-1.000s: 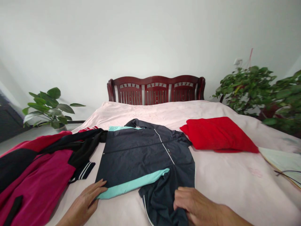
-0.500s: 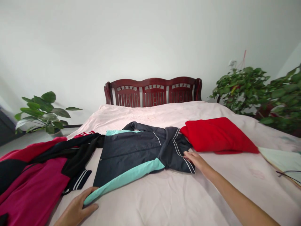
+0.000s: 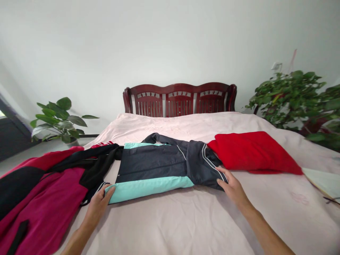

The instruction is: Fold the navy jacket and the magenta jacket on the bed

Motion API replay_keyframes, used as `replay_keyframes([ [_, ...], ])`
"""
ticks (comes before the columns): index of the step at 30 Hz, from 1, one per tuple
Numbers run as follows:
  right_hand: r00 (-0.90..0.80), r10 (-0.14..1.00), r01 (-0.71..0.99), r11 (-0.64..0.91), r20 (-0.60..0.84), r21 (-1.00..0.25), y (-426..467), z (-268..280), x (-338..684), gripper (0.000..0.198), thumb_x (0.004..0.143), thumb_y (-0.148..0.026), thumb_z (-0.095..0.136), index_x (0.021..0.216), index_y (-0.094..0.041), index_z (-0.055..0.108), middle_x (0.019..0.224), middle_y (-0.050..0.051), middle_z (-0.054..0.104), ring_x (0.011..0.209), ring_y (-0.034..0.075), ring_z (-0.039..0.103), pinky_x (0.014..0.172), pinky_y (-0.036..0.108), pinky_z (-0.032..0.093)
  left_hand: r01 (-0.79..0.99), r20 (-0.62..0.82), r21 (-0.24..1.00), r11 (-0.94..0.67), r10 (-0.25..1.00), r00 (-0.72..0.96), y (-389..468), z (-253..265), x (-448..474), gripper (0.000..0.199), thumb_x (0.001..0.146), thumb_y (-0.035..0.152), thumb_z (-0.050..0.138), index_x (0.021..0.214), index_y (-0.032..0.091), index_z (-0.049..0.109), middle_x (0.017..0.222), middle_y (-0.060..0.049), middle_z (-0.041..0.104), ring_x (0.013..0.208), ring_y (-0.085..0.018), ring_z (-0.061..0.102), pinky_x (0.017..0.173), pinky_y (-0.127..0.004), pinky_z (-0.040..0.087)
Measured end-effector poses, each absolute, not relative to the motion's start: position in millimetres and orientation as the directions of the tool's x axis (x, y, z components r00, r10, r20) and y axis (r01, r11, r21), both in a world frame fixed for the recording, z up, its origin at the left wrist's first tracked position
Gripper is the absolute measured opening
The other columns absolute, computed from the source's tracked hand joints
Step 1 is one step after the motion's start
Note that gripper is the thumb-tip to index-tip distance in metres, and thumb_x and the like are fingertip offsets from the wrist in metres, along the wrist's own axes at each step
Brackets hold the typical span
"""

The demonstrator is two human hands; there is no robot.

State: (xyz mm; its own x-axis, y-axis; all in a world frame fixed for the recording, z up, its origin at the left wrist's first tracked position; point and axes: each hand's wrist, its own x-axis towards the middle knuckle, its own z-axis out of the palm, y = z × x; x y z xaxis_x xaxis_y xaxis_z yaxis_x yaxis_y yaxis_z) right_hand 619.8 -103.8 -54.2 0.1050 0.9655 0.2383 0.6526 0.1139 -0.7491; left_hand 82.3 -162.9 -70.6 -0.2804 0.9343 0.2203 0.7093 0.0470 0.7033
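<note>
Pale pink fabric spreads before us: a wide, lightly creased bed sheet [image 3: 170, 226]. A heap of magenta, red and black garments [image 3: 50, 198] sprawls along our left side. In the middle lies a dark navy jacket with turquoise side panels [image 3: 154, 161], spread lengthwise between our two hands and reaching beyond them, towards the far end of the bed. Next in size is a bright red folded cloth [image 3: 255, 152], just past our right hand and touching the jacket's right end. Our left hand [image 3: 102, 200] grips the jacket's near left corner, thumb on top of the turquoise — the heap's striped cuff sits right behind those fingers. Our right hand [image 3: 230, 184] pinches the near right edge of the jacket, where a sleeve is folded across. Smallest of all, two thin white stripes [image 3: 212, 164] run down that sleeve — ending at our right fingertips.
</note>
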Motion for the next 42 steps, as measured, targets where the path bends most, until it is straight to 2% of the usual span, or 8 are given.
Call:
replay_keyframes([
  [4, 0.104, 0.991, 0.859, -0.131, -0.082, -0.495, -117, -66, 632, 0.056, 0.081, -0.024, 0.046, 0.137, -0.029, 0.053, 0.108, 0.005, 0.073, 0.099, 0.025, 0.069, 0.082, 0.033, 0.048, 0.793, 0.091, 0.597, 0.124, 0.971, -0.221, -161, -69, 96, 0.035, 0.089, 0.052, 0.044, 0.092, 0.024, 0.063, 0.073, 0.001, 0.066, 0.073, -0.019, 0.063, 0.068, -0.024, 0.044],
  [7, 0.123, 0.987, 0.919, -0.153, -0.105, -0.362, -125, -70, 633, 0.052, 0.088, -0.029, 0.042, 0.138, -0.032, 0.053, 0.106, 0.005, 0.073, 0.095, 0.026, 0.07, 0.075, 0.033, 0.048, 0.831, 0.039, 0.525, 0.185, 0.97, -0.24, -164, -69, 101, 0.03, 0.09, 0.048, 0.044, 0.096, 0.025, 0.062, 0.08, -0.001, 0.07, 0.078, -0.021, 0.066, 0.072, -0.025, 0.043],
  [10, 0.092, 0.996, 0.976, -0.087, 0.017, -0.199, -129, -63, 625, 0.048, 0.088, -0.024, 0.043, 0.134, -0.026, 0.058, 0.108, 0.01, 0.072, 0.092, 0.028, 0.069, 0.073, 0.036, 0.049, 0.842, 0.008, 0.474, 0.257, 0.955, -0.296, -168, -67, 102, 0.031, 0.091, 0.049, 0.043, 0.1, 0.026, 0.061, 0.083, -0.002, 0.072, 0.082, -0.023, 0.068, 0.071, -0.026, 0.041],
  [14, -0.127, 0.896, 0.992, 0.127, 0.425, 0.029, -133, -49, 583, 0.043, 0.089, -0.018, 0.045, 0.128, -0.016, 0.062, 0.123, 0.016, 0.064, 0.111, 0.033, 0.059, 0.091, 0.047, 0.046, 0.832, -0.06, 0.409, 0.375, 0.921, -0.386, -174, -62, 111, 0.031, 0.091, 0.051, 0.043, 0.105, 0.028, 0.06, 0.087, -0.001, 0.072, 0.081, -0.023, 0.067, 0.064, -0.026, 0.037],
  [20, -0.515, 0.721, 0.813, 0.582, 0.464, -0.002, -139, -69, 480, 0.05, 0.095, -0.033, 0.05, 0.143, -0.021, 0.049, 0.143, 0.007, 0.054, 0.133, 0.025, 0.045, 0.112, 0.041, 0.035, 0.807, -0.074, 0.409, 0.426, 0.897, -0.435, -175, -62, 113, 0.035, 0.093, 0.054, 0.04, 0.103, 0.028, 0.061, 0.089, -0.003, 0.072, 0.086, -0.024, 0.067, 0.065, -0.027, 0.036],
  [25, -0.523, 0.732, 0.813, 0.583, 0.437, -0.004, -134, -107, 455, 0.049, 0.097, -0.037, 0.046, 0.143, -0.021, 0.05, 0.148, 0.007, 0.05, 0.136, 0.026, 0.043, 0.113, 0.045, 0.031, 0.753, -0.053, 0.511, 0.413, 0.89, -0.452, -173, -70, 91, 0.037, 0.095, 0.05, 0.038, 0.092, 0.025, 0.065, 0.081, -0.001, 0.071, 0.079, -0.021, 0.067, 0.065, -0.026, 0.037],
  [31, -0.508, 0.729, 0.813, 0.582, 0.458, -0.023, -132, -113, 460, 0.048, 0.097, -0.039, 0.045, 0.143, -0.023, 0.05, 0.148, 0.005, 0.05, 0.136, 0.025, 0.044, 0.113, 0.043, 0.031, 0.74, 0.023, 0.545, 0.395, 0.875, -0.484, -137, -69, 77, 0.032, 0.088, 0.034, 0.055, 0.114, 0.018, 0.065, 0.101, -0.007, 0.073, 0.095, -0.022, 0.066, 0.073, -0.025, 0.04],
  [42, -0.5, 0.706, 0.809, 0.587, 0.503, -0.02, -130, -115, 462, 0.047, 0.097, -0.042, 0.046, 0.14, -0.024, 0.053, 0.145, 0.004, 0.054, 0.133, 0.023, 0.047, 0.111, 0.04, 0.035, 0.634, 0.073, 0.68, 0.369, 0.826, -0.559, -88, -78, 77, 0.038, 0.08, 0.025, 0.067, 0.116, 0.014, 0.063, 0.096, -0.007, 0.074, 0.088, -0.019, 0.07, 0.07, -0.024, 0.046],
])
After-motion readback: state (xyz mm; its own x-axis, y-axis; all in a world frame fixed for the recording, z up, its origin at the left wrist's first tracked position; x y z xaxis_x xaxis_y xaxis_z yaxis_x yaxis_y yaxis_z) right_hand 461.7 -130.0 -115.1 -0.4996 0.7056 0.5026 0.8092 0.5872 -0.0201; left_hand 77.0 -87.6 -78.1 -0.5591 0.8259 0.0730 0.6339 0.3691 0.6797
